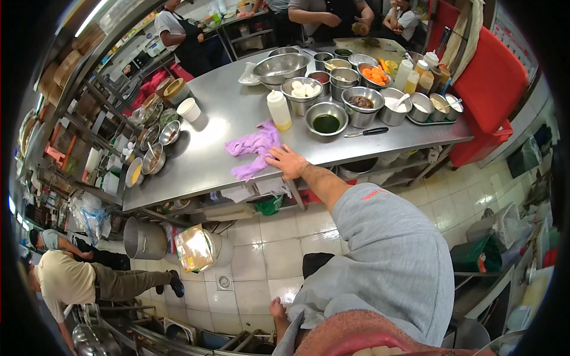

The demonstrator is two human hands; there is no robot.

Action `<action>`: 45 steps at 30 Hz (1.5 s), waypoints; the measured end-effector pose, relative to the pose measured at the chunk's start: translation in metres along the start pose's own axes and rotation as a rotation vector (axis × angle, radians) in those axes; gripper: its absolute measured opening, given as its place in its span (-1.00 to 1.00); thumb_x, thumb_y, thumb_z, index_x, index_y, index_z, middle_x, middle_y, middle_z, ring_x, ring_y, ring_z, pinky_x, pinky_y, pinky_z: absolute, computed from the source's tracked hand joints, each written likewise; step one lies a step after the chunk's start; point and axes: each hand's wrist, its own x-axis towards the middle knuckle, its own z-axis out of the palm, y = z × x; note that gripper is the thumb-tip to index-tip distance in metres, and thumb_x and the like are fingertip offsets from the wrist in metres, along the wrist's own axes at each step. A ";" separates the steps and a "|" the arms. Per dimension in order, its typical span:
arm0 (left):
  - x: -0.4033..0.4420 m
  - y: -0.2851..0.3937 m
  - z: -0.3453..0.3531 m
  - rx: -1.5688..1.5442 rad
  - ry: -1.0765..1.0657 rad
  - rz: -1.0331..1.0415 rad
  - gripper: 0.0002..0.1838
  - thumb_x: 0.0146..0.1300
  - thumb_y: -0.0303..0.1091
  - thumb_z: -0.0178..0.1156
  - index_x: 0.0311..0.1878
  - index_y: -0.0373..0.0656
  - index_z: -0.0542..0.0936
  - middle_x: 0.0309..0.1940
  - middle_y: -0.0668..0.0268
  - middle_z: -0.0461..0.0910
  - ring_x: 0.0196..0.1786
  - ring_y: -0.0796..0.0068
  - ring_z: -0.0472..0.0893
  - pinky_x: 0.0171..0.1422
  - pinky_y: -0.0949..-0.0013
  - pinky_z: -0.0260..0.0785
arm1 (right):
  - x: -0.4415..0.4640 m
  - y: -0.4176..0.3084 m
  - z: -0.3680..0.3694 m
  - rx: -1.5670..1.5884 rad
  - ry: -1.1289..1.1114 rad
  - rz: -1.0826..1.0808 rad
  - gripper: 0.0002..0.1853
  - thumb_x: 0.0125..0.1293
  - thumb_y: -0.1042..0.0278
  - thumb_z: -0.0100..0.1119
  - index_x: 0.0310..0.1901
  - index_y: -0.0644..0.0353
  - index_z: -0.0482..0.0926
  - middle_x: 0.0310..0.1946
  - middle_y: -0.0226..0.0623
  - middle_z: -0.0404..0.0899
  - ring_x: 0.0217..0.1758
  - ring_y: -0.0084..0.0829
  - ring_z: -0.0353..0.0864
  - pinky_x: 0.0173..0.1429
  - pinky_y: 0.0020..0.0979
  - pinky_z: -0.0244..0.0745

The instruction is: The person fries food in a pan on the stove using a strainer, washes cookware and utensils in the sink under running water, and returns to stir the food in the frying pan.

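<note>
My right hand [287,162] rests at the near edge of the steel table [211,133], fingers spread, fingertips against a crumpled purple cloth [255,145]. Down by my side, my left hand [278,310] shows only in part, and its fingers are mostly hidden. Just beyond the cloth stands a white squeeze bottle [278,110] with yellowish contents low down. Beside it are a steel bowl of dark green liquid [326,122] and a bowl of white pieces [301,90]. A black-handled knife [366,132] lies near the table edge.
Steel containers, a bowl of orange pieces [375,75] and sauce bottles [411,81] crowd the right. Small bowls [154,158] and a white tub [189,110] stand left. A large pot [145,238] sits on the floor. A person [65,276] stands lower left; others work behind the table.
</note>
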 end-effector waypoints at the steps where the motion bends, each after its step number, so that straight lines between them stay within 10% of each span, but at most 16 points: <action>1: 0.002 0.002 -0.002 0.002 0.020 0.030 -0.74 0.13 -0.26 0.11 -0.16 -0.18 0.45 -0.73 0.47 0.21 -0.73 0.65 0.16 -0.74 0.50 0.01 | 0.001 -0.001 -0.003 0.007 0.025 -0.007 -0.07 -0.24 0.15 0.31 0.23 0.05 0.06 0.24 -0.16 0.03 0.34 -0.20 -0.08 0.31 -0.02 -0.16; 21: -0.054 -0.005 0.003 0.078 0.192 0.203 -0.68 0.08 -0.28 0.09 -0.18 -0.32 0.51 -0.63 0.33 0.40 -0.70 0.58 0.28 -0.66 0.45 0.11 | 0.002 0.005 0.010 0.104 0.022 0.023 -0.09 -0.23 0.17 0.31 0.25 -0.06 0.07 0.23 -0.10 0.03 0.29 -0.07 0.02 0.31 -0.05 -0.07; 24: -0.050 -0.027 -0.011 -0.012 0.342 0.120 -0.55 -0.01 -0.19 0.17 -0.11 -0.35 0.50 -0.25 0.10 0.56 -0.18 0.31 0.52 -0.09 0.33 0.33 | 0.011 0.007 0.015 0.017 0.012 -0.013 -0.05 -0.23 0.16 0.31 0.27 -0.07 0.01 0.21 -0.12 0.06 0.30 -0.10 0.01 0.29 -0.04 -0.10; 45: -0.083 -0.072 -0.041 0.235 0.560 0.102 -0.63 -0.05 -0.09 0.12 -0.24 -0.13 0.59 -0.26 0.20 0.58 -0.17 0.27 0.55 -0.07 0.32 0.37 | 0.011 -0.023 0.006 -0.069 -0.040 -0.020 -0.04 -0.22 0.18 0.32 0.25 0.09 0.00 0.24 -0.15 0.01 0.34 -0.20 -0.08 0.26 -0.07 -0.09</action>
